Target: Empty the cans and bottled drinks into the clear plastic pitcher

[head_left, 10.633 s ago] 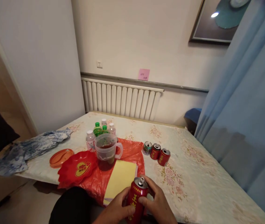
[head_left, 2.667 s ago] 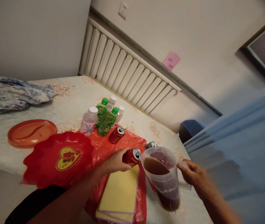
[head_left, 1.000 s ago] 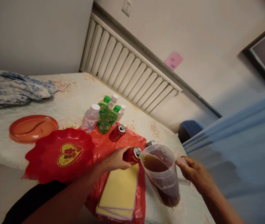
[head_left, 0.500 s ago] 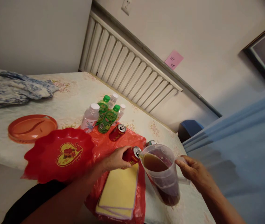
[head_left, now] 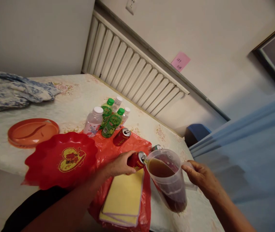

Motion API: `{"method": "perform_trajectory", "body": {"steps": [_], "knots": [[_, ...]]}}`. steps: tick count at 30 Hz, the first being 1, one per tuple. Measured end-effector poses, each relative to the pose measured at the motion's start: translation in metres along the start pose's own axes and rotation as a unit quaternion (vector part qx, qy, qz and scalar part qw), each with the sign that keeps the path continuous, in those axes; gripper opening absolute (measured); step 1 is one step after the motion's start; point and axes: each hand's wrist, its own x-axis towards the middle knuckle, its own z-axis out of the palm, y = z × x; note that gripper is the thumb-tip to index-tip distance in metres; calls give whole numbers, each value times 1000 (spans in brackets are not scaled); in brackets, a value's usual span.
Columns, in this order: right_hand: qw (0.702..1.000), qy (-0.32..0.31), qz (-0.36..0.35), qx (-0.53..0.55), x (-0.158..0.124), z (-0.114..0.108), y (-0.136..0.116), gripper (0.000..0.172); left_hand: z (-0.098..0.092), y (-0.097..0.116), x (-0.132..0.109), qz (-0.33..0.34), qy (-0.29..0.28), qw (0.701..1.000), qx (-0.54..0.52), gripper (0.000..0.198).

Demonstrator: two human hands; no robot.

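Observation:
My left hand (head_left: 121,163) is wrapped round a red drink can (head_left: 136,161), its opened top turned toward the pitcher. The clear plastic pitcher (head_left: 166,183) holds brown liquid and is tilted, its spout right at the can's opening. By the handle, my right hand (head_left: 198,175) grips the pitcher. Under the can lie folded yellow cloths (head_left: 124,195) on a red plastic bag (head_left: 146,206). A second opened red can (head_left: 122,137) stands just beyond my left hand. Part of another can (head_left: 156,148) shows behind the pitcher's rim.
Several bottles, among them a green-capped one (head_left: 113,124) and a white-capped one (head_left: 94,122), stand past the cans. Left are a red scalloped tray (head_left: 47,161), an orange lid-like dish (head_left: 33,132) and patterned cloth (head_left: 14,91). A radiator (head_left: 135,64) lines the wall; a blue curtain (head_left: 253,145) hangs right.

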Motion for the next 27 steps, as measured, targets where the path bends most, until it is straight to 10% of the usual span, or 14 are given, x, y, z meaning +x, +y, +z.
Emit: {"method": "perform_trajectory", "body": {"steps": [27], "knots": [[1000,-7,-6,-21,1,-1,1,48,-1,-2,0,2,-5,1000,0,72]]}}
